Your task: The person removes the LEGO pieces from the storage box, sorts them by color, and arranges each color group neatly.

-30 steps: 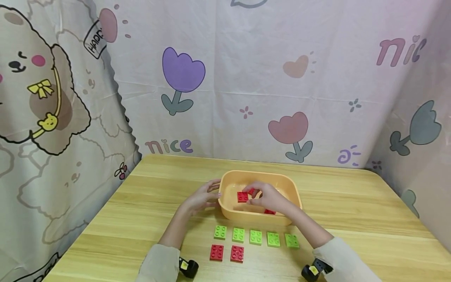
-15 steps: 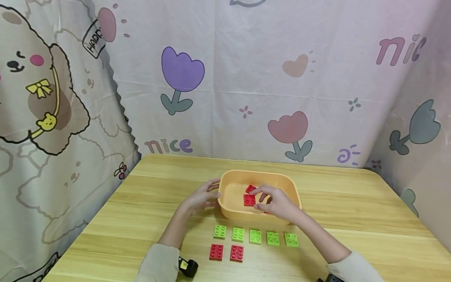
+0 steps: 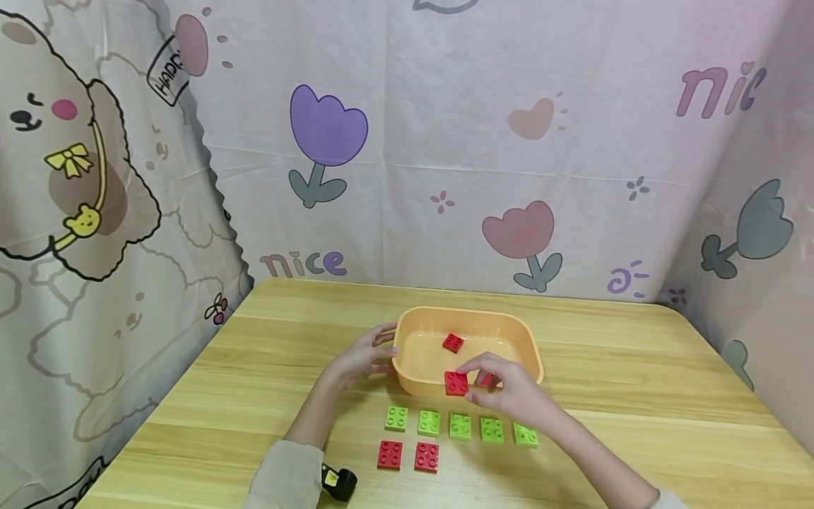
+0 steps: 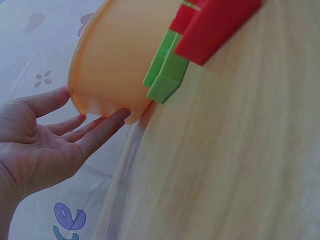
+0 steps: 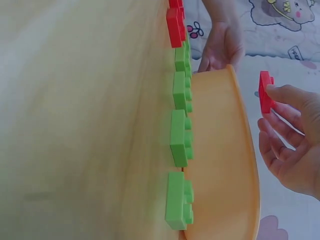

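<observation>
My right hand (image 3: 509,389) pinches a red toy brick (image 3: 456,383) between thumb and fingertips, over the near rim of the orange plastic basin (image 3: 420,387). The right wrist view shows this red brick (image 5: 265,92) held above the basin's rim, its studs facing up. My left hand (image 3: 362,359) touches the basin's left end. There, in the left wrist view, the thumb of the left hand (image 4: 50,135) lies at the rim and the fingers extend along the outer wall. Inside the basin lie a loose red brick (image 3: 453,343) and another red brick (image 3: 487,380), partly hidden by my right hand.
In front of the basin, several green bricks (image 3: 460,426) form a row on the wooden table (image 3: 305,311). Two red bricks, a left one (image 3: 390,455) and a right one (image 3: 427,457), sit nearer the front. A patterned cloth (image 3: 413,233) hangs behind the table.
My right hand has lifted the red brick from the basin's inside and brought it toward the near rim, slightly right. My left hand stays against the basin.
</observation>
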Tool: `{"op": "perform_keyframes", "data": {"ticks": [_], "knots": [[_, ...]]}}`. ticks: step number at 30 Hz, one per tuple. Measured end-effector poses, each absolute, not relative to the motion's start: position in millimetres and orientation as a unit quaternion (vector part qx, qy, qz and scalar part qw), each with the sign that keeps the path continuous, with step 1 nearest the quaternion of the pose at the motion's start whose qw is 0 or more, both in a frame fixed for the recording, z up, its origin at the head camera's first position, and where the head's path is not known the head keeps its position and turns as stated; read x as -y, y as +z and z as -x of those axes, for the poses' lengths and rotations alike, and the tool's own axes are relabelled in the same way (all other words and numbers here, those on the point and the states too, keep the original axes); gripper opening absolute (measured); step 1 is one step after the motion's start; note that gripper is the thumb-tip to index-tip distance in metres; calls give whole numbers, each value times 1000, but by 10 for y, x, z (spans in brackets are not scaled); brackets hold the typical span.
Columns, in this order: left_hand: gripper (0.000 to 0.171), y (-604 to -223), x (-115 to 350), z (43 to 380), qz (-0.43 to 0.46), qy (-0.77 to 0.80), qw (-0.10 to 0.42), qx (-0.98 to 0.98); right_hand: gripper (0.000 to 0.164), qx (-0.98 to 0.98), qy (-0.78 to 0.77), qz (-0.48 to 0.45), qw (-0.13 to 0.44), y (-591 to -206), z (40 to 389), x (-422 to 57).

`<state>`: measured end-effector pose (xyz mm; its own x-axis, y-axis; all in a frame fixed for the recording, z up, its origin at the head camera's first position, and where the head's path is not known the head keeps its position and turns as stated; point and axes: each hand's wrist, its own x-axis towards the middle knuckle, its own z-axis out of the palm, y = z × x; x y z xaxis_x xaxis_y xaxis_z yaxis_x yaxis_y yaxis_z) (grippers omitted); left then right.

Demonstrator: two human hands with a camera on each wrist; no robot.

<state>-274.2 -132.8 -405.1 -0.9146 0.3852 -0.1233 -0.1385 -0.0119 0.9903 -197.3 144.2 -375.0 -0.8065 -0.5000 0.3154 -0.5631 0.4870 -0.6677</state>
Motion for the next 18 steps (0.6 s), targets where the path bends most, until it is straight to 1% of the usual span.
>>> {"op": "perform_keyframes", "data": {"ticks": [13, 18], "knots": [[57, -4038, 1331, 2747, -97, 703, 192, -678, 36, 855, 418, -305, 45, -3835, 1732, -1488], [57, -4030, 1329, 2740, -95, 702, 191, -680, 36, 851, 421, -309, 58, -3857, 1667, -1512]]}}
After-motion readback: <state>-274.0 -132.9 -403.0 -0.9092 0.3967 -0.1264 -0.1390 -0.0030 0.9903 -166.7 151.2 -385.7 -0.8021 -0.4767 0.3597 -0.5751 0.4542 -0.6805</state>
